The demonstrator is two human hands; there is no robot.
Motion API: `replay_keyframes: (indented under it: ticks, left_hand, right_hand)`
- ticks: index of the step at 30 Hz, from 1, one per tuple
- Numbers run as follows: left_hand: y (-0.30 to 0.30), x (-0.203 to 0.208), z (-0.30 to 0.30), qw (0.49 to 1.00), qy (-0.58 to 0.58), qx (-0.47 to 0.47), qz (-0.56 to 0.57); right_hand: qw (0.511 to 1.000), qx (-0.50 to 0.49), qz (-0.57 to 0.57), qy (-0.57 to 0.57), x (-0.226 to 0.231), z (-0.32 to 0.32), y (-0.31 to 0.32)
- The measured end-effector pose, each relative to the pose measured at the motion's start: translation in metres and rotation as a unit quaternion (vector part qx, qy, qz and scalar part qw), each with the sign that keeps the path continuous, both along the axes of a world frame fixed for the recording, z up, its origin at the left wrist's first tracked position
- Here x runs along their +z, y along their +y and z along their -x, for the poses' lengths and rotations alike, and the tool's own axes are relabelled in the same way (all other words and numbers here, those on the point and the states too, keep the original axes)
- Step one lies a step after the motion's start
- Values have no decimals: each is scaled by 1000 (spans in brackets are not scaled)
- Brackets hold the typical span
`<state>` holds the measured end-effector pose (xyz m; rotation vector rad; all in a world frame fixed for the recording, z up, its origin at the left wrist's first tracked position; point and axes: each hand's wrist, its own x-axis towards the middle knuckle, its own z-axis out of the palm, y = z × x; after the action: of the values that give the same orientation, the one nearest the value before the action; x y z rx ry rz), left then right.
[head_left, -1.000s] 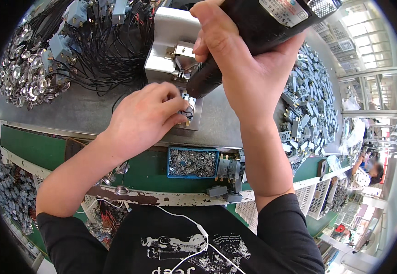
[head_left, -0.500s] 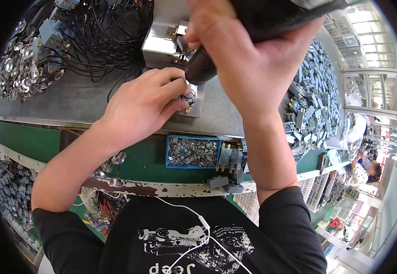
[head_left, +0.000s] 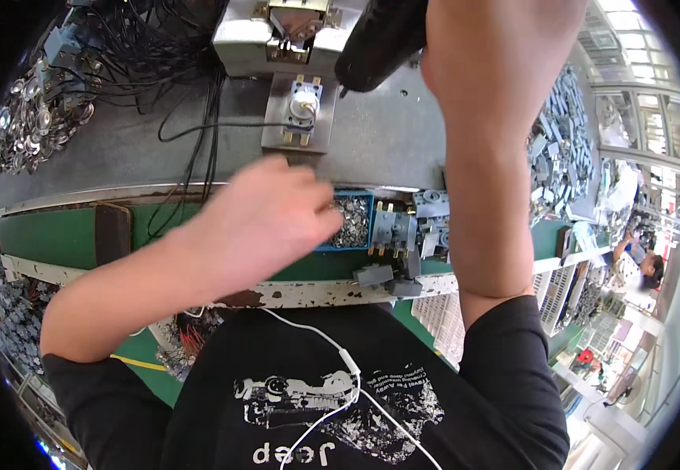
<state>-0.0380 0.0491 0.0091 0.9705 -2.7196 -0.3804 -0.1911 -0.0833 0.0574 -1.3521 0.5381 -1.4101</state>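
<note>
My left hand (head_left: 277, 207), blurred with its fingers curled, is over the left part of a blue tray (head_left: 372, 210) of small metal pieces; whether it holds one cannot be made out. My right hand (head_left: 496, 55) reaches to the top edge with a black power screwdriver (head_left: 383, 47), its grip partly out of view. The screwdriver's tip is just right of a small metal plate (head_left: 275, 133) and off the work. On that plate sits a thermostat-like part (head_left: 304, 106) with a round silvery centre and brass tabs. A black wire (head_left: 222, 125) runs leftward from it.
Behind the plate stands a metal fixture (head_left: 238, 35). Black cables (head_left: 144, 55) and a heap of silvery round parts (head_left: 38, 117) lie at left. Grey blocks (head_left: 563, 149) are heaped at right. Several grey parts (head_left: 393, 231) sit beside the tray. Another person (head_left: 633, 262) is far right.
My left hand has left the thermostat-like part and come down toward the tray. The screwdriver has lifted off that part and shifted right and up with my right hand. The part is now uncovered.
</note>
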Motion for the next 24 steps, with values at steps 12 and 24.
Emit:
replay_keyframes:
  ticks: [12,24]
  left_hand:
    - [15,-25,5,997,-50,-53,-22]
    - [9,-21,-2,993,36,-27,-112]
  right_hand:
    - [993,-23,103,-54,28,-26,-12]
    - [978,-46,186,-81,36,-90,11]
